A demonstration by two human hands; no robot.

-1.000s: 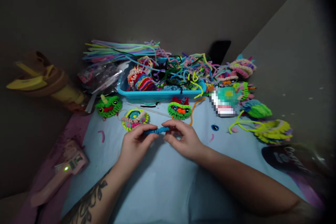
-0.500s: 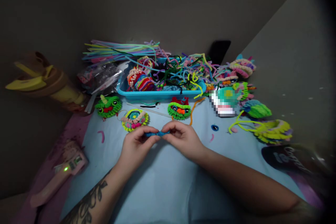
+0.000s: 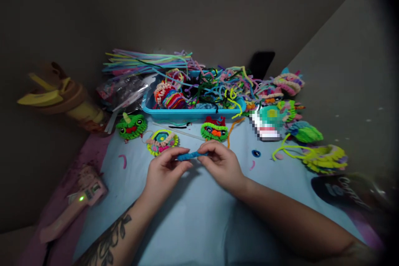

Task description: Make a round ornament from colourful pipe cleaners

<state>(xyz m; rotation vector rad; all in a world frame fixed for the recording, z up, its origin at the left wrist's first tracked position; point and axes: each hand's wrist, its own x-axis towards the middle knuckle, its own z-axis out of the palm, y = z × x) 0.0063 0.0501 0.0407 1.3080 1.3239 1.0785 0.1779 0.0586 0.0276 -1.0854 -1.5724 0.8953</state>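
Note:
Between both hands a short blue twisted pipe cleaner (image 3: 188, 156) is stretched level above the table. My left hand (image 3: 166, 170) pinches its left end between thumb and fingers. At the other end my right hand (image 3: 221, 166) grips it the same way. Just behind my left hand lies a round pipe-cleaner face (image 3: 162, 141) in yellow, peach and pink. A green face with a red top (image 3: 214, 129) rests beyond my right hand. Farther left sits a green one-horned face (image 3: 131, 126) with a red mouth.
A blue tray (image 3: 193, 112) heaped with pipe-cleaner pieces stands at the back. Left are a pink glue gun (image 3: 84, 199) with a green light and a brown-and-yellow holder (image 3: 75, 99). Several fuzzy figures, including a yellow-green one (image 3: 324, 157), lie right, near a dark-lidded container (image 3: 338, 191).
My hands have drawn slightly apart, and more of the blue pipe cleaner shows between them. The whole view has shifted a little.

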